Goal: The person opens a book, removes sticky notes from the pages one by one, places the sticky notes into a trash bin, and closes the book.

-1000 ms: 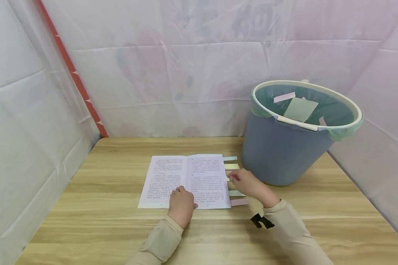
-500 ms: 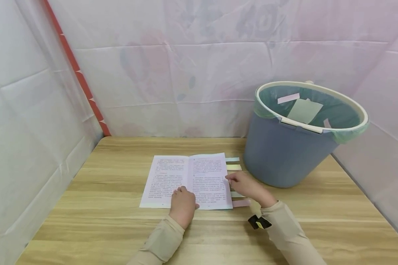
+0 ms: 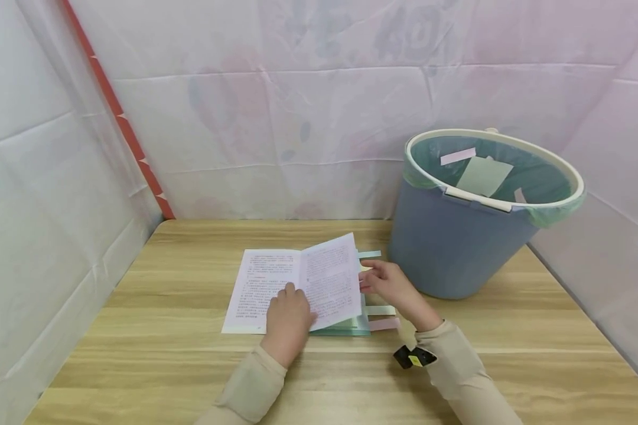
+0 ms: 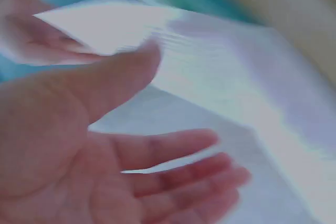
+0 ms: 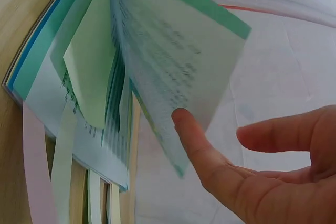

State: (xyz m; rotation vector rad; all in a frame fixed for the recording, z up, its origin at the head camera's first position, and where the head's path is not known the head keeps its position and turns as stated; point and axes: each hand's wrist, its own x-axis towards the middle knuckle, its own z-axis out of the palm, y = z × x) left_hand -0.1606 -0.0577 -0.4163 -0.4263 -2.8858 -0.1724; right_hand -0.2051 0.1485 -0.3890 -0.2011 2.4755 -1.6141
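Observation:
An open book (image 3: 260, 289) lies on the wooden table, its right-hand page (image 3: 332, 283) lifted and tilting toward the left. My right hand (image 3: 393, 289) is at that page's outer edge; in the right wrist view its index finger (image 5: 194, 140) touches the raised page and the thumb stands apart. My left hand (image 3: 289, 321) rests over the book near the spine, fingers fairly straight in the left wrist view. Beneath the lifted page shows a pale green sticky note (image 5: 92, 77). Paper tabs stick out on the right, including a pink tab (image 3: 384, 324) and a light blue tab (image 3: 370, 254).
A grey-blue bin (image 3: 446, 242) with a green liner stands behind and right of the book. Inside it are a pale green paper square (image 3: 484, 176) and a pink strip (image 3: 458, 156). White sheeting (image 3: 298, 118) surrounds the table (image 3: 181, 366).
The right page has risen from lying flat and swung leftward, uncovering green paper below. My right hand has shifted slightly up along the page edge, its fingers spreading; my left hand moved a little left.

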